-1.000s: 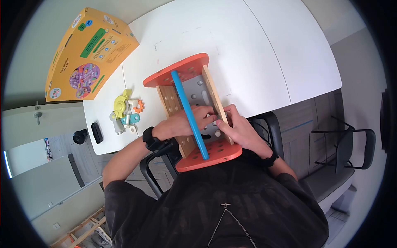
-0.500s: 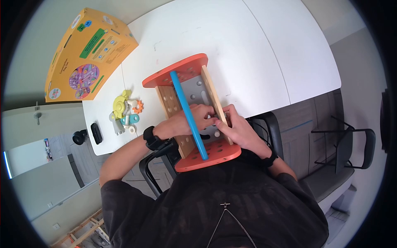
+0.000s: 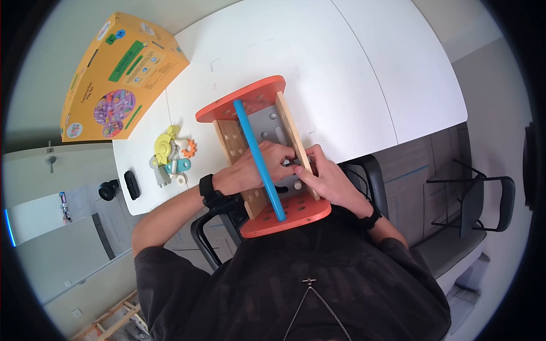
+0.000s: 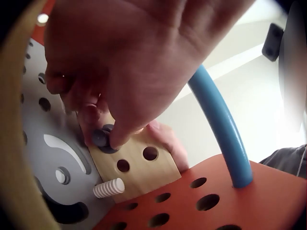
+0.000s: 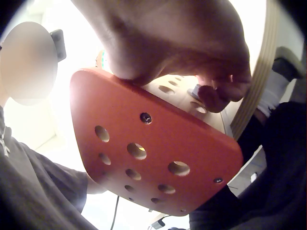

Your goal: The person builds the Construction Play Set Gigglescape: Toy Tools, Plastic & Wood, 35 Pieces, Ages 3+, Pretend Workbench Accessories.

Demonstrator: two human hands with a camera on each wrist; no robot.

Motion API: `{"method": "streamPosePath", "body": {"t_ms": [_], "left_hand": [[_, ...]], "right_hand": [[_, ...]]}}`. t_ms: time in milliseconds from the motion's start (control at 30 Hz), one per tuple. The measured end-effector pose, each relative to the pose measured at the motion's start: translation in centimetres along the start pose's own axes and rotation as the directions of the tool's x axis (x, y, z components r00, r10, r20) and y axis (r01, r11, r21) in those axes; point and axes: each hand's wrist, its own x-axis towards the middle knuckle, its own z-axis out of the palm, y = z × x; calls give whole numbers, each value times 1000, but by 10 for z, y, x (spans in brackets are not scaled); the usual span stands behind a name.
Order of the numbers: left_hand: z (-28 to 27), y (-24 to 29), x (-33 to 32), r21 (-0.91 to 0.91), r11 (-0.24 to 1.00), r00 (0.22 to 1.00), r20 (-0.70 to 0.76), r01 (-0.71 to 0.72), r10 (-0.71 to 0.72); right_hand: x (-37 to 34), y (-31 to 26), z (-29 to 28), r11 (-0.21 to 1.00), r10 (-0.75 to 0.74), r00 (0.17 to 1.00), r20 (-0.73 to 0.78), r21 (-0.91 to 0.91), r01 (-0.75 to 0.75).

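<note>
A toy wooden toolbox has red end panels (image 3: 287,223), a blue rod handle (image 3: 259,159), pale wooden sides with holes and a grey slotted panel (image 4: 36,115). My left hand (image 3: 253,167) reaches under the rod into it. Its thumb and fingers pinch a small dark grey round fastener (image 4: 100,138) at the inner face of one wooden side (image 4: 136,165). My right hand (image 3: 333,179) is at that side's outer face, thumb at the top edge, curled fingertips on a light grey piece (image 5: 194,91). A white threaded bolt (image 4: 109,188) sticks out of the grey panel.
Left of the toolbox on the white table (image 3: 335,85) lie a yellow toy part (image 3: 165,149), an orange gear (image 3: 189,148) and a teal link (image 3: 182,165). A black case (image 3: 131,184) lies near the table edge. A yellow play-set box (image 3: 122,77) stands at the back left.
My left fingers have shifted slightly around the grey fastener, and the left elbow has moved a little outward. My right hand and the toolbox stay nearly in place.
</note>
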Motion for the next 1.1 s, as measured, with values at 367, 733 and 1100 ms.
{"method": "streamPosePath", "body": {"t_ms": [367,733,1100], "left_hand": [[-3,-31,-63,408,906,944,-240,-114,227],[5,-19,-85,-678,733,998,-57,-52,18],[16,-11,-95,-575,720,916,-324,-388,235]], "right_hand": [[-2,-2,-2,997,12,1000,8,-81,-11],[4,9,-6,993,-30,1000,-8,-112,29],[6,-20,-13,891,-146,982,118,448,78]]}}
